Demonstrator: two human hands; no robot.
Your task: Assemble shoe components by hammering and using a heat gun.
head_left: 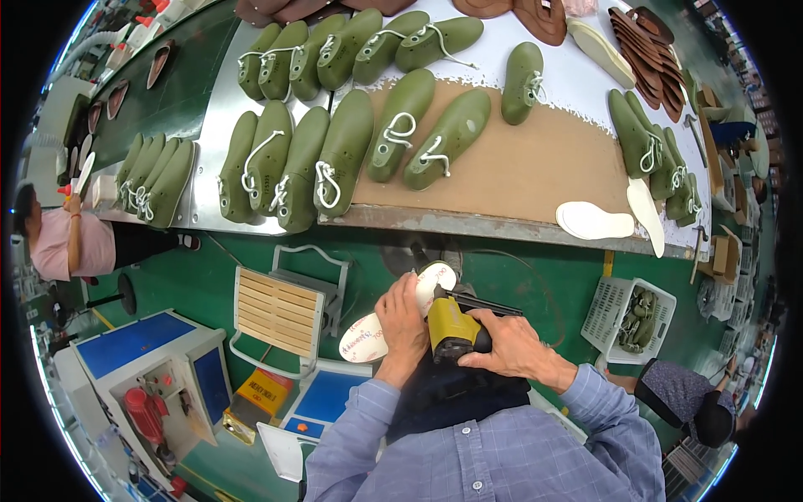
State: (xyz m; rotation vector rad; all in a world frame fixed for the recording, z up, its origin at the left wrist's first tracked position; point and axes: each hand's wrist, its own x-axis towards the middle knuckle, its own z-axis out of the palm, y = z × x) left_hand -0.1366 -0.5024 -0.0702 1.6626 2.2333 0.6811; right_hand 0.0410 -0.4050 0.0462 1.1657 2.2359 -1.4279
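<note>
Left hand: fingers curled over white sole, held before the body, short of the worktop. Right hand: fingers gripping yellow staple gun, beside sole; contact unclear. Risk (judged): slipping sole or tilted gun could send a staple toward nearby left fingers.

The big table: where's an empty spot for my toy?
The brown board has a bare middle between green lasts and white insoles. It's crowded on the left, where lasts line up, and upper right, around the stacked brown pieces.
</note>
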